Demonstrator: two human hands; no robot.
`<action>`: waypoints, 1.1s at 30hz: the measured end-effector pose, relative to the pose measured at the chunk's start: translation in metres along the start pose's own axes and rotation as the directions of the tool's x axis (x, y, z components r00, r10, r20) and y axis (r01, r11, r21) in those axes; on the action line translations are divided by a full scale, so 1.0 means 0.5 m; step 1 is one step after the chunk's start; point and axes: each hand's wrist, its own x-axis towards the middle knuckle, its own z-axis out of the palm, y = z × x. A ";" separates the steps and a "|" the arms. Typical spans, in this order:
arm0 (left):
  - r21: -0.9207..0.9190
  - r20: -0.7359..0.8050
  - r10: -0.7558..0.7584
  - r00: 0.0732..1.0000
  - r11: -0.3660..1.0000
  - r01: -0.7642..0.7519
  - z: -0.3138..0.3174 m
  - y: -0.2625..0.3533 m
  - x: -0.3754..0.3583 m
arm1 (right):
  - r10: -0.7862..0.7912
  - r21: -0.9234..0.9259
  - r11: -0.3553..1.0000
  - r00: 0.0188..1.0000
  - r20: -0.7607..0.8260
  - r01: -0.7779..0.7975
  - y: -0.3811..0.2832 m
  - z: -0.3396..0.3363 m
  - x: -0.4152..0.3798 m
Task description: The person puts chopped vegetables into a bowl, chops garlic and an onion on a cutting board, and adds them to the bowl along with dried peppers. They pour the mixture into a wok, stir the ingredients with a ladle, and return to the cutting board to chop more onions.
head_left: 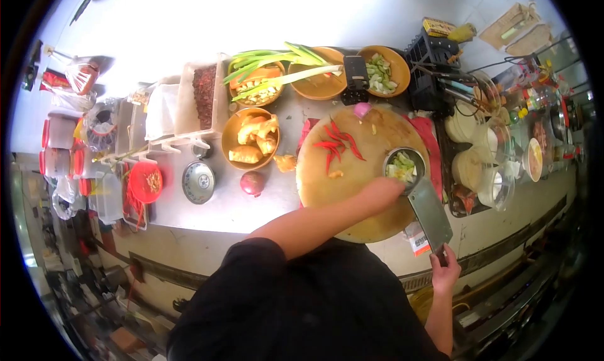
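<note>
By the right edge of the round board (327,188), the bowl (421,163) of chopped greens (401,168) sits just beyond the nearer left hand (382,194), whose hold I can't make out, while the cleaver (431,216) slants lengthwise from beside it down to the right hand (446,275) gripping it

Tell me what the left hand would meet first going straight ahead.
Probably the bowl of chopped greens; the left hand seems already at its near edge, though depth is unclear.
</note>
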 end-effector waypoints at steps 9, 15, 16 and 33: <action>0.389 -0.640 -0.055 0.767 0.837 0.385 -0.336 -0.337 -0.051 | 0.025 0.072 0.997 0.999 -0.022 -0.023 -0.042 0.031 -0.027; 0.489 -0.525 -0.273 0.806 0.678 0.549 -0.492 -0.536 -0.130 | -0.015 0.030 0.999 1.000 -0.020 0.016 -0.062 0.067 -0.039; 0.486 -0.525 -0.271 0.807 0.682 0.546 -0.496 -0.552 -0.127 | -0.005 0.036 0.999 1.000 -0.023 0.006 -0.067 0.073 -0.039; 0.295 -0.417 -0.521 0.745 0.698 0.653 -0.535 -0.516 -0.081 | 0.024 -0.003 1.000 0.999 -0.035 -0.024 -0.127 0.106 -0.065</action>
